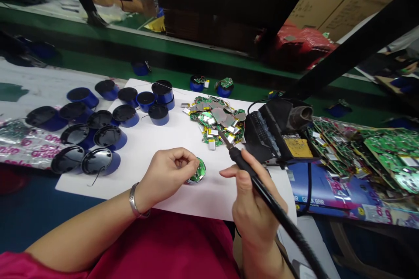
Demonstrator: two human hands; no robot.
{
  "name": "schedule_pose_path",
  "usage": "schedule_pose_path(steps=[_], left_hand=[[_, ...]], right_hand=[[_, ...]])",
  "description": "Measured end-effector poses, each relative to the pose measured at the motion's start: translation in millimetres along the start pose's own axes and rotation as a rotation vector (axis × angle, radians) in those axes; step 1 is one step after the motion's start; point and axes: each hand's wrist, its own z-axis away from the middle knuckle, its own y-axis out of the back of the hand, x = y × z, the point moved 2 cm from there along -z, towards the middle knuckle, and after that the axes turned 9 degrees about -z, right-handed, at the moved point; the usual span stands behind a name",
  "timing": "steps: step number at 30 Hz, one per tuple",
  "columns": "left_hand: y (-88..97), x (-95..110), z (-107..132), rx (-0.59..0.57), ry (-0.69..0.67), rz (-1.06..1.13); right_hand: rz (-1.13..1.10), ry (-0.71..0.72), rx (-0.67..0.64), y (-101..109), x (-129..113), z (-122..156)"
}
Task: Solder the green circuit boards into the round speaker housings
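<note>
My left hand (pixel 170 172) is closed in a pinch at the edge of a round green circuit board (pixel 198 171) on the white paper; the fingers cover part of the board, and whatever lies between the fingertips is hidden. In my right hand (pixel 257 200) is a black soldering iron (pixel 250 166), its tip pointing up and left. That tip lies in front of a pile of small green boards with silver battery cells (pixel 218 117). To the left stand several blue round cups with black insides (pixel 159 114), some with thin wires sticking out.
At right is a black soldering iron stand (pixel 271 128) with a yellow sponge (pixel 297 147). Large green board panels (pixel 393 152) lie beyond it. More blue cups sit on the green belt (pixel 183 61) behind the paper. Another person's arm (pixel 108 0) rests across the belt.
</note>
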Motion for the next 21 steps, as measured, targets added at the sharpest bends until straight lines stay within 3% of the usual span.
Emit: schedule_pose_path(steps=[5,8,14,21], left_hand=[[-0.8,-2.3,-1.7,0.02,0.002,-0.018],[-1.5,-3.8,-1.6,0.023,-0.011,-0.041],[-1.4,-2.7,-0.2,0.075,-0.094,-0.151],[-2.1,-3.6,0.4,0.118,-0.216,-0.261]], right_hand=[[-0.058,0.08,0.183,16.4,-3.6,-1.1],[-0.099,0.165,0.198,20.3,-8.6,-2.2],[-0.113,0.127,-0.023,24.1,-24.2,1.0],[-0.029,0.223,-0.184,22.0,-39.8,-1.0]])
